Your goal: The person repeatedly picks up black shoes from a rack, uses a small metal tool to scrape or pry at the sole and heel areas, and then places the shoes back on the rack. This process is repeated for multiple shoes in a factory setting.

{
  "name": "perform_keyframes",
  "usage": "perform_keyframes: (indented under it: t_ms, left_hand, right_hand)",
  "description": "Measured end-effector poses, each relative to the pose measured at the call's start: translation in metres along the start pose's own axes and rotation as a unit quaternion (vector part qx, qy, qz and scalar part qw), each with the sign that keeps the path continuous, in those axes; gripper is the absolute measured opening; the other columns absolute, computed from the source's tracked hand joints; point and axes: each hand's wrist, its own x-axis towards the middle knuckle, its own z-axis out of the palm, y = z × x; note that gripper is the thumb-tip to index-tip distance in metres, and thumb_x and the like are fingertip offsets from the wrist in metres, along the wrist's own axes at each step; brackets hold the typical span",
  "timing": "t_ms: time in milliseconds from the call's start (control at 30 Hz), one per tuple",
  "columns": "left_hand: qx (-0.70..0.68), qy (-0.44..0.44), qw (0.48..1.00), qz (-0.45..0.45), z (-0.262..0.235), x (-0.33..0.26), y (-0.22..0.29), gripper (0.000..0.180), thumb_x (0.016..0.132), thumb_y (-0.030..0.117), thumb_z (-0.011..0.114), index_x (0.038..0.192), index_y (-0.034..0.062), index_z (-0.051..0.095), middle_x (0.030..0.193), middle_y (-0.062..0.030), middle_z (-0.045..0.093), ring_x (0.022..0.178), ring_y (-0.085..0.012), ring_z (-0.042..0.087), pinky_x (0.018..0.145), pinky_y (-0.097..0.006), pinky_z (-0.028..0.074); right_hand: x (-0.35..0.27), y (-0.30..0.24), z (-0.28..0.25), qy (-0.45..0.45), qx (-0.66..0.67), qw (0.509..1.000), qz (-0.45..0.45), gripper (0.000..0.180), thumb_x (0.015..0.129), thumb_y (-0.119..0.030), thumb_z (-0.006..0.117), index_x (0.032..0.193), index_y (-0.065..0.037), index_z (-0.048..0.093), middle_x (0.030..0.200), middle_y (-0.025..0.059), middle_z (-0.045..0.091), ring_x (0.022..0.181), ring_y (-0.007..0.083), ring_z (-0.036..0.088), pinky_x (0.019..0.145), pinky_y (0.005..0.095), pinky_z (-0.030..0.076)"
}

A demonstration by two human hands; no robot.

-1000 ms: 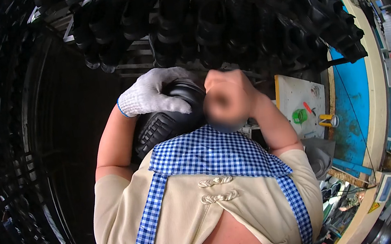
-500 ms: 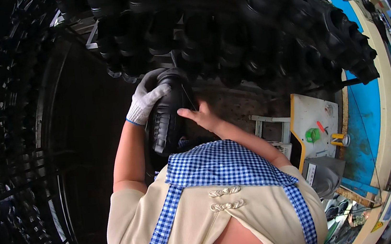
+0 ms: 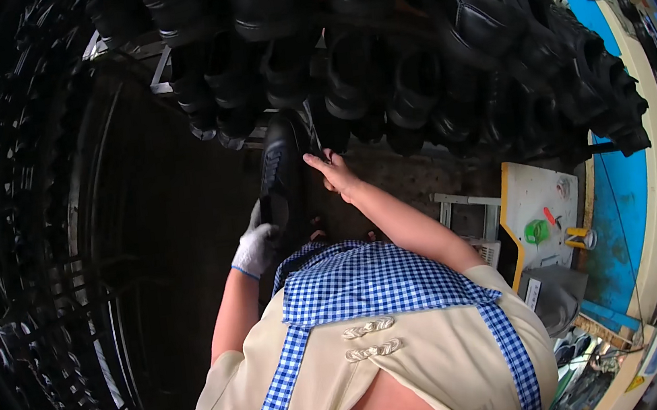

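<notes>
A black lace-up shoe (image 3: 281,160) is held in front of me, its toe pointing away from me and its laces upward. My left hand (image 3: 258,247), in a white knit glove, is closed on the near end by the shoe's opening. Bare, my right hand (image 3: 335,176) is at the shoe's right side near the toe. Its thumb reaches toward the upper and the other fingers are curled; whether something small is in them is too dark to tell.
Rows of black shoes (image 3: 362,71) hang on a rack just beyond my hands. More shoe racks (image 3: 32,239) stand at the left. To the right are a white table (image 3: 541,189) with a green container (image 3: 536,231) and a tape roll (image 3: 580,238), and a blue-topped bench (image 3: 623,196).
The shoe has turned over or around, and its laces now face up. My left hand has moved from its far end to its near end. My right hand has shifted slightly farther away.
</notes>
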Motion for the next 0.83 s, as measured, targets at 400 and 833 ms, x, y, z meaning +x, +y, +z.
perform_keyframes:
  t_ms: [400,833]
  left_hand:
    - [0.121,0.091,0.964,0.218,-0.017,0.278,0.121,0.060,0.083,0.009,0.063,0.142,0.0137,0.052,0.124,-0.0070,0.066,0.106,-0.0191,0.063,0.089,-0.031,0.050]
    - [0.791,0.054,0.382,0.475,0.116,0.194,0.058,0.075,0.076,0.060,0.069,0.132,0.0117,0.058,0.141,-0.0187,0.049,0.139,-0.0377,0.036,0.114,-0.060,0.027]
  right_hand:
    - [-0.058,0.048,-0.061,0.042,0.020,0.998,0.047,0.022,0.096,-0.025,0.065,0.107,-0.007,0.061,0.088,0.0050,0.069,0.045,0.0028,0.036,0.040,0.0218,0.026]
    - [-0.037,0.095,-0.125,0.162,-0.159,0.969,-0.100,0.029,0.097,-0.028,0.063,0.121,-0.011,0.062,0.092,0.0052,0.072,0.080,0.0178,0.070,0.078,0.0310,0.052]
